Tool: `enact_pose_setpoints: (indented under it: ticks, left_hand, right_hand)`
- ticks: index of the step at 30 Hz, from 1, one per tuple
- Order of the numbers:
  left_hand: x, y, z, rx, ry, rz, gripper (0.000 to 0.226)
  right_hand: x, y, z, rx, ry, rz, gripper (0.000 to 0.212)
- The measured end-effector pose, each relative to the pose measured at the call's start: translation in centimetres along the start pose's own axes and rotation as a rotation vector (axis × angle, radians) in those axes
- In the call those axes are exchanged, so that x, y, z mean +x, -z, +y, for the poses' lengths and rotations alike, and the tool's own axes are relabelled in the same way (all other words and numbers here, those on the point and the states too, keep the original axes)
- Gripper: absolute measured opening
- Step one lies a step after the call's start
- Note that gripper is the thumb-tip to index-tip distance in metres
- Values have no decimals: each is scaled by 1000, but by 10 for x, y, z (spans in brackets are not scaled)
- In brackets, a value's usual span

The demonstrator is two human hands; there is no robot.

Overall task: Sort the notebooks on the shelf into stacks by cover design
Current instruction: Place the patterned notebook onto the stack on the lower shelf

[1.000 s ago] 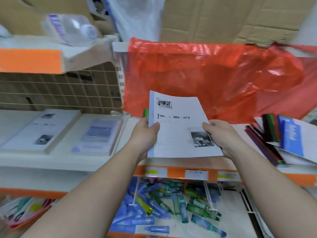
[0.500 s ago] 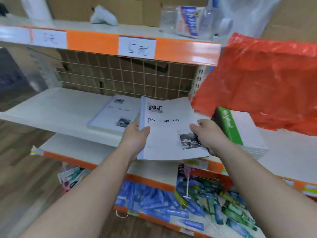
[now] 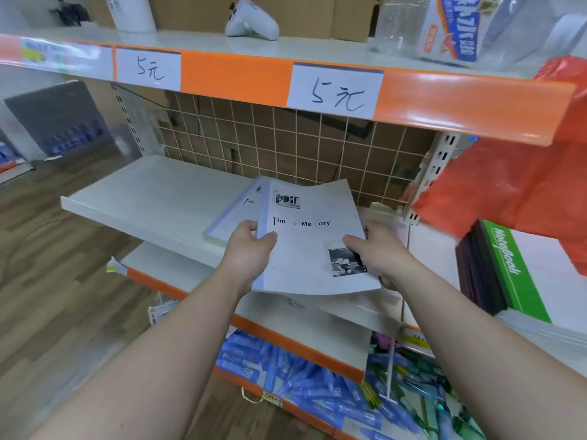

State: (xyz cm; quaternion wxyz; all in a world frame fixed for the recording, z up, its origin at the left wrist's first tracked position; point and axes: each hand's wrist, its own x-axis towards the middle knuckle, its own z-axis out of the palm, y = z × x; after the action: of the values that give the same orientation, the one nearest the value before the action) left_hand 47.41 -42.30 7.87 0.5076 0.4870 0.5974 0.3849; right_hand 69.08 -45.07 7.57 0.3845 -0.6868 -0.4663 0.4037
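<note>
At centre frame, left hand (image 3: 251, 249) and right hand (image 3: 381, 254) grip a notebook (image 3: 311, 246) just over its matching stack (image 3: 233, 215) on the shelf (image 3: 152, 192); a green stack (image 3: 514, 268) sits at right. Setting it down remains.

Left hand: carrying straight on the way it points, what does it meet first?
Probably the matching notebook lying on the shelf, just beyond the left hand, which grips the held notebook; depth is unclear.

Shelf notebook (image 3: 233, 217) mostly hidden under held notebook (image 3: 313, 249), only "Tim" readable. Right hand (image 3: 386, 252) fingers hidden beneath cover. Green notebook stack (image 3: 514, 268), 3 o'clock, cut by frame edge. Pens (image 3: 295, 385), 5 o'clock, blurred.
</note>
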Motion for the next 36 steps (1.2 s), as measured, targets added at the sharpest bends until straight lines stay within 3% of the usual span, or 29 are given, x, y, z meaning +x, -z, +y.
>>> enact_pose_setpoints:
  ticks: [9,13,20,26,36]
  left_hand:
    - [80,38,2,42,-33,-69,26]
    - [128,60,-5,98,-75,-159,44]
    - [182,85,-11,203,-132,-277,9]
    - [211,90,-18,232,-105,-285,22]
    - [240,85,-32,666,-273,-247,23]
  right_hand:
    - [50,-49,-27,-38,0,90,6]
    - [71,-80,-31,-98,-50,191,12]
    - [91,-123,-35,-57,-140,275,15]
    - [105,-135,-36,-9,-185,304,17]
    - [114,-148,-21,-212,-266,301,34]
